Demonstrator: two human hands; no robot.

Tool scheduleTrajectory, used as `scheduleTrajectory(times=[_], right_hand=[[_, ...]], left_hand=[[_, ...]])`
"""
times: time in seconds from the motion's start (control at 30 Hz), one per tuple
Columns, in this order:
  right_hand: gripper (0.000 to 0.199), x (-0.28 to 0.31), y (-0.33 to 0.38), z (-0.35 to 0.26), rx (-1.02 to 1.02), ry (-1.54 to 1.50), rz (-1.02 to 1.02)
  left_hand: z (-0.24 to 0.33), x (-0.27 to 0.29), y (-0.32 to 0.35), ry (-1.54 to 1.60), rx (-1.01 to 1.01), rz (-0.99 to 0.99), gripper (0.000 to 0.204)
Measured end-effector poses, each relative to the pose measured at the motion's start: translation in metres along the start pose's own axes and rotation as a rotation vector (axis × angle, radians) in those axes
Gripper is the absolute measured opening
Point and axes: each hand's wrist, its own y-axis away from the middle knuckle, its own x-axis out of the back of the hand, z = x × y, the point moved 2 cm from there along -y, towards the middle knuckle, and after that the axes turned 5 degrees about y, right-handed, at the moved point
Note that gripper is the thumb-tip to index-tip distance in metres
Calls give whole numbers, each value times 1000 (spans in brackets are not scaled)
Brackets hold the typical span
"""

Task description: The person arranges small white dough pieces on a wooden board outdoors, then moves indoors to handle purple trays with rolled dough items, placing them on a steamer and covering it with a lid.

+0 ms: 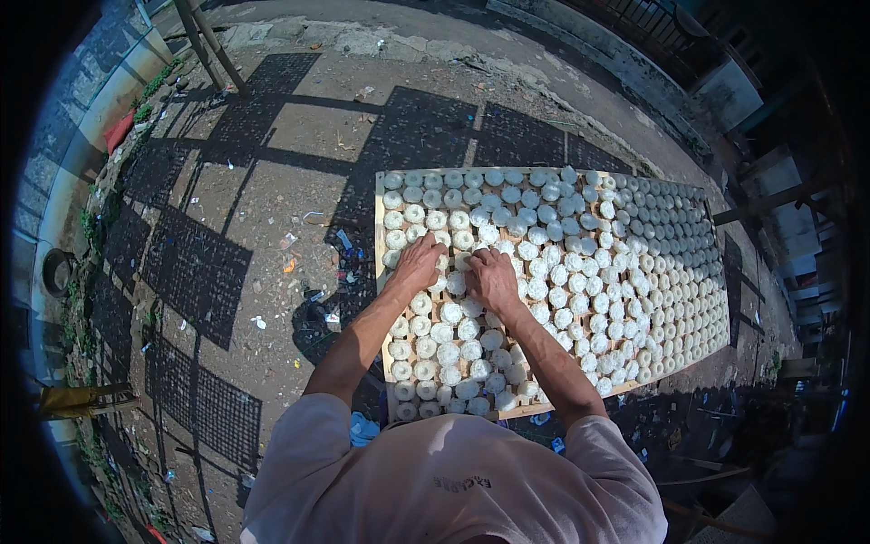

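A large wooden-framed drying tray (380,195) lies before me, covered with rows of small round white crackers (596,324) that look raw. Toward the left and right ends many are smooth with a dimple in the middle; those between look rougher and more crowded. My left hand (419,264) is over the left part of the tray, fingers bent down and closed on a cracker. Just to its right, my right hand (494,282) reaches down with its fingers drawn together on another cracker. The hands partly hide the pieces beneath them.
Littered bare ground (294,204) stretches left and beyond the tray, crossed by grid-like shadows. Wooden poles (207,45) stand at the far left, near a low wall (68,145). A horizontal beam (770,201) juts in beside the tray's right end. A paved road runs along the far side.
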Motion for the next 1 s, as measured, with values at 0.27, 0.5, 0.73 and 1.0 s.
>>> scheduleTrajectory(times=[0.27,0.5,0.73,1.0], right_hand=[[21,-31,-42,-6,-230,83,-172],[29,-15,-31,7,-285,-371,-47],[24,-11,-53,7,-259,-132,-8],[48,-41,-87,17,-379,118,-169]], left_hand=[[7,14,8,84,136,166,37],[12,-5,23,67,-64,284,22],[-4,0,-8,10,81,386,32],[-12,0,-44,-82,107,134,43]])
